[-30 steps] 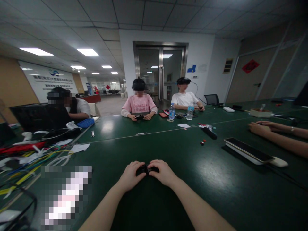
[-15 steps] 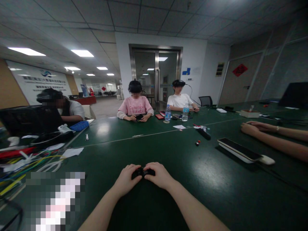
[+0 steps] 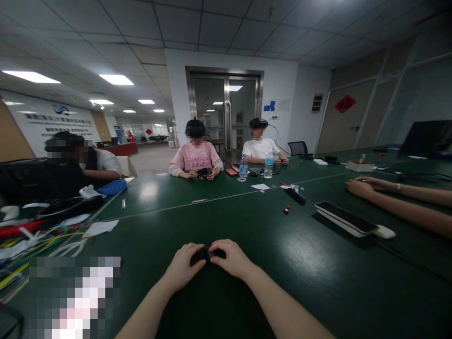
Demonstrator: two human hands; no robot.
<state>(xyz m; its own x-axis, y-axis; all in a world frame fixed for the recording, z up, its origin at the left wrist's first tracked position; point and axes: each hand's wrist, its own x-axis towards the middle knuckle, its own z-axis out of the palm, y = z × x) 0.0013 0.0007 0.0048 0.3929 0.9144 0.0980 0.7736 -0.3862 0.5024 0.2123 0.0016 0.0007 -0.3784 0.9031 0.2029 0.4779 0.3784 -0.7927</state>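
A small black object (image 3: 207,254) rests low over the green table (image 3: 169,221), at the lower middle of the head view. My left hand (image 3: 186,264) is closed on its left part, thumb in front and fingers behind. Around the right part my right hand (image 3: 231,258) is closed in the same way. The fingertips of both hands nearly meet at the object's middle. Much of the object is hidden by the fingers, so what it is cannot be made out.
A phone on a white block (image 3: 346,220) lies to the right, near another person's hands (image 3: 363,186). Bottles (image 3: 269,166) stand farther back, before two seated people. Tangled cables (image 3: 45,245) and a blue basket (image 3: 113,187) are at the left.
The whole scene has shifted slightly left in the view. Both hands keep their hold on the black object, with little change in their pose.
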